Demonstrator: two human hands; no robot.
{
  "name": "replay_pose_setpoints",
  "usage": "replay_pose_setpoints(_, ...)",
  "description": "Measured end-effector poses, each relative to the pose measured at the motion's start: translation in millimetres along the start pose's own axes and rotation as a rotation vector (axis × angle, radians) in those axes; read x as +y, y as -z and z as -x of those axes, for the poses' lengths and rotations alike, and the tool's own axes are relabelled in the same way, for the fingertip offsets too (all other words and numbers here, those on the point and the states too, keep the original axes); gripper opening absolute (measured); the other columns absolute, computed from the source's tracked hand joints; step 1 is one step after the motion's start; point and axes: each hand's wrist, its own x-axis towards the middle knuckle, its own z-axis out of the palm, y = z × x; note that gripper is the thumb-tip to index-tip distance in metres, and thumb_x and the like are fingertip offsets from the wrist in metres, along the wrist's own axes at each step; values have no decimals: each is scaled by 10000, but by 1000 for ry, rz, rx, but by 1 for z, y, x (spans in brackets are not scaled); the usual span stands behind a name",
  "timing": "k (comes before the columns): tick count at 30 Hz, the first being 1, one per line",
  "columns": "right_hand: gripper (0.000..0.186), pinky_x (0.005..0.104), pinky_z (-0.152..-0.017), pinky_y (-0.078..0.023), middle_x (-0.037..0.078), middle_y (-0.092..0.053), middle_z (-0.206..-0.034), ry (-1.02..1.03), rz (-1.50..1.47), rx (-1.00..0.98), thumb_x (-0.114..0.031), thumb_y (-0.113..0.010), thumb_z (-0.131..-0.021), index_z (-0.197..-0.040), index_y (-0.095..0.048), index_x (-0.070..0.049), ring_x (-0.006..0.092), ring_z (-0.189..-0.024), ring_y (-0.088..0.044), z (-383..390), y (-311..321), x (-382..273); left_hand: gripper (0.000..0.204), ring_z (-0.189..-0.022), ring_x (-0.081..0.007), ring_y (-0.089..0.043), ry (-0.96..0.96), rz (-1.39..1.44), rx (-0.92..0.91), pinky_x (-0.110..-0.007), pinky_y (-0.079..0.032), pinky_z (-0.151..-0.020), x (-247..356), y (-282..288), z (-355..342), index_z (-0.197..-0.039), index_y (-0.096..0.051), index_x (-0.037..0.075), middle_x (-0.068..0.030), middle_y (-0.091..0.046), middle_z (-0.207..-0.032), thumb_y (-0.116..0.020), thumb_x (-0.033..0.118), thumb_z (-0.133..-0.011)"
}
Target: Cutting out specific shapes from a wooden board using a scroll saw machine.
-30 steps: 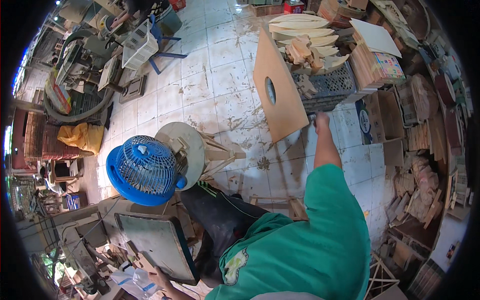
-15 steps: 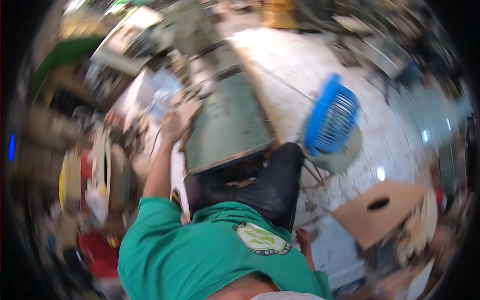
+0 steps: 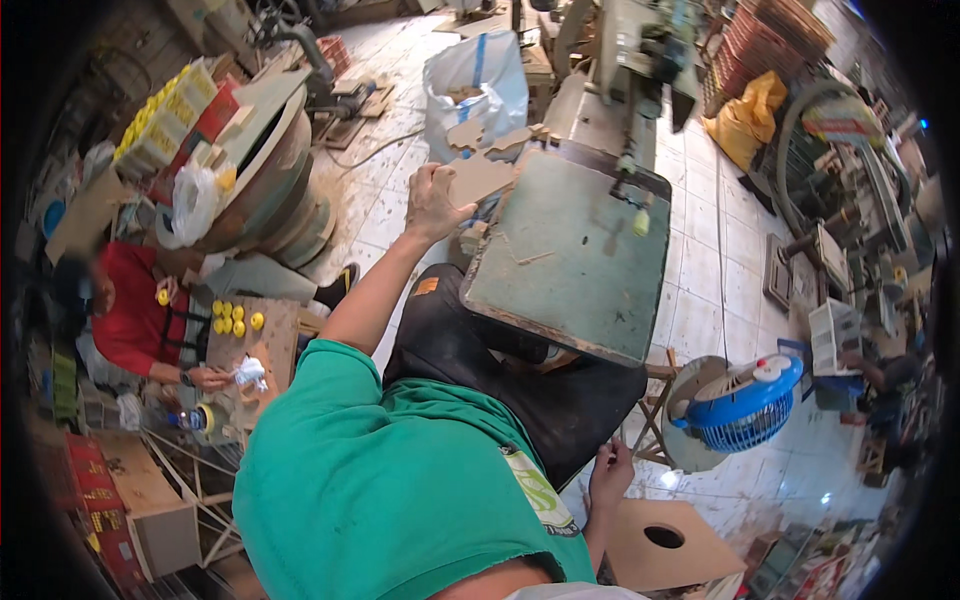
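Note:
My left hand [image 3: 437,204] is closed on a flat pale wooden cutout [image 3: 480,178] at the left edge of a grey-green metal machine table [image 3: 560,270]. Above the table's far part is a machine head with a pale yellow-green fitting [image 3: 640,222]. More cut pieces [image 3: 509,142] lie beside a white sack with blue stripes [image 3: 474,60]. My right hand [image 3: 613,460] is low beside my dark-trousered thigh, fingers curled; I cannot make out what, if anything, is in it.
A co-worker in red [image 3: 135,325] sits left at a board with several yellow round pieces [image 3: 228,318]. A blue fan [image 3: 740,415] stands right, near a board with an oval hole [image 3: 640,575]. Machines line both sides; another person [image 3: 880,370] is far right.
My view has swung sharply round toward the machine table. My right hand has left the leaning holed board for my thigh. My left hand remains at the wooden piece by the table.

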Motion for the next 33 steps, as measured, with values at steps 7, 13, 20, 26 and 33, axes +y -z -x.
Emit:
replay_pose_setpoints(7, 234, 328, -771, -519, 140, -679, -951, 479, -4, -8, -104, -644, -938, -1126, -662, 32, 229, -849, -661, -60, -21, -127, 834, -1165, -409, -513, -229, 327, 45, -484, -445, -994, -14, 2, 13, -1223, -463, 76, -203, -505, -1269, -937, 271, -565)
replay_pose_setpoints(13, 218, 318, -793, -516, 140, -677, -957, 570, 3, -53, -79, -646, -931, -1123, -669, 22, 233, -867, -661, -117, -44, -172, 799, -1148, -407, -561, -16, 531, -101, -459, -457, -999, -12, 2, 26, -1241, -463, 50, -238, -568, -1229, -904, 306, -627)
replay_pose_setpoints(20, 204, 329, -796, -517, 123, -682, -953, 624, -12, -110, -86, -654, -917, -1105, -688, -12, 241, -868, -667, -159, -75, -206, 749, -1006, -290, -659, 511, 916, -335, -390, -514, -915, -50, -28, 17, -1215, -507, -21, -217, -657, -1132, -797, 508, -770)
replay_pose_setpoints(26, 179, 401, -769, -513, 125, -656, -946, 779, 177, 52, -62, -664, -842, -1018, -692, -53, 318, -871, -635, -160, -103, -206, 685, -1033, -236, -594, 782, 1192, -492, -417, -518, -953, -52, -6, -22, -1202, -466, 10, -134, -556, -1134, -666, 585, -886)
replay_pose_setpoints(33, 171, 399, -761, -511, 110, -651, -925, 752, 198, 52, -61, -671, -830, -999, -694, -68, 309, -858, -631, -160, -102, -213, 754, -1064, -219, -595, 768, 1345, -388, -413, -572, -848, -65, -2, -74, -1197, -489, -31, -148, -562, -1152, -696, 609, -856)
